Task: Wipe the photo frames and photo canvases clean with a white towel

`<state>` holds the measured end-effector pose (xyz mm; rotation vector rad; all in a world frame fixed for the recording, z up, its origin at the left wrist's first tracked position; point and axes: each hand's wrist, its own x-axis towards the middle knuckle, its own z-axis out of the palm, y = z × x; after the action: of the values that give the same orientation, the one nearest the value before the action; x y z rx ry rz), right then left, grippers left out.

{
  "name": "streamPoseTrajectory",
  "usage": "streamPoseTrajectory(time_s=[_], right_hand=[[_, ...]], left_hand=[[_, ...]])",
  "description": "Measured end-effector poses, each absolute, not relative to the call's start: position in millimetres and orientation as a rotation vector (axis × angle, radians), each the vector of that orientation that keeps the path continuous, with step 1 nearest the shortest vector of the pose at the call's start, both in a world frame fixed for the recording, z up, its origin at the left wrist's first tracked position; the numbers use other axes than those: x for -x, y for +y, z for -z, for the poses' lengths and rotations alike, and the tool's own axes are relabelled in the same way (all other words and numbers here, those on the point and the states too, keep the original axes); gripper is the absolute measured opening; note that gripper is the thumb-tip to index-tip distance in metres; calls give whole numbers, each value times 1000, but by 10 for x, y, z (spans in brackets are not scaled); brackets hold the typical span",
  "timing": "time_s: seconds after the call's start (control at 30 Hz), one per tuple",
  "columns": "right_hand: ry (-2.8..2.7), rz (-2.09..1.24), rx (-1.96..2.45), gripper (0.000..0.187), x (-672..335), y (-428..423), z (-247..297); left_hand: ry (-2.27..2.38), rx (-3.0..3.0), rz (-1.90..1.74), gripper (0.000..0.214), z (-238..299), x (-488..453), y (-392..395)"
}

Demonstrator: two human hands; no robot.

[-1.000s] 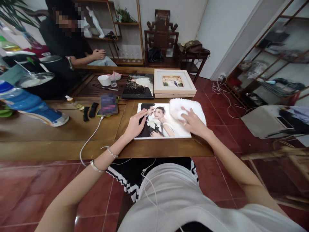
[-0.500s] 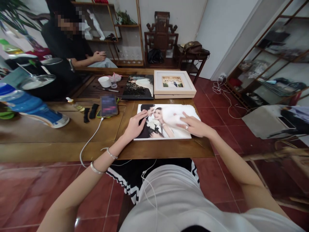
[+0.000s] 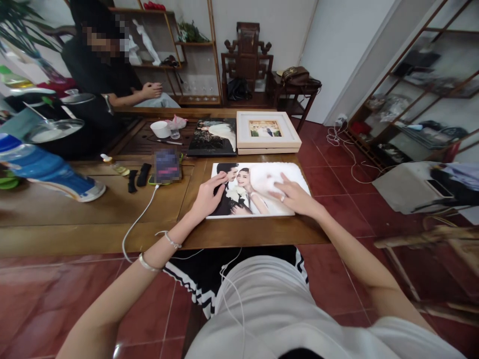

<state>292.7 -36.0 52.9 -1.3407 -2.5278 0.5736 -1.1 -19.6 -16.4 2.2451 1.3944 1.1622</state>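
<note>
A large wedding photo print [image 3: 241, 202] of a couple lies flat on the wooden table in front of me. My left hand [image 3: 210, 195] rests on its left side, fingers stretched out over the dark suit. On the right part of the print lies my right hand [image 3: 294, 195], fingers spread and a ring on one of them. Under and around that hand is a soft-looking white area [image 3: 267, 180] with an uneven right edge. Whether it is a cloth or part of the picture, I cannot tell. Neither hand is wrapped round anything.
Behind the print lie a dark photo panel [image 3: 213, 142] and a pale framed photo [image 3: 269, 130]. To the left are a phone [image 3: 167, 166] on a white cable, a small dropper bottle [image 3: 115, 163], a white cup [image 3: 160, 129] and a blue bottle [image 3: 52, 169]. A seated person [image 3: 105, 70] is across the table.
My right hand has slid slightly left over the white area. My left hand stays in place on the print. The whole view has shifted a little.
</note>
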Motion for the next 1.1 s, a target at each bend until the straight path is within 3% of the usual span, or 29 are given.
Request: streamPoseTrajectory(time_s=[0.17, 0.33, 0.5, 0.7, 0.8, 1.1], right_hand=[[-2721, -834, 1237, 28, -3085, -1089, -723], [-2701, -1074, 1212, 40, -3239, -872, -742], [-2595, -816, 1225, 49, -3101, -103, -604], [-2680, -355, 1179, 29, -2791, 376, -443], [-2772, -264, 1088, 41, -2751, 168, -410], [-2957, -462, 915, 42, -2906, -1192, -547]], left_hand=[[1407, -2233, -1142, 34, 171, 11, -189], [1386, -2261, -1116, 35, 153, 23, -195], [1363, -2272, -1112, 35, 147, 32, -195], [1359, -2272, -1111, 34, 165, 40, -188], [1367, -2261, -1110, 35, 169, 34, -193], [1371, -2261, -1121, 35, 161, 11, -196]])
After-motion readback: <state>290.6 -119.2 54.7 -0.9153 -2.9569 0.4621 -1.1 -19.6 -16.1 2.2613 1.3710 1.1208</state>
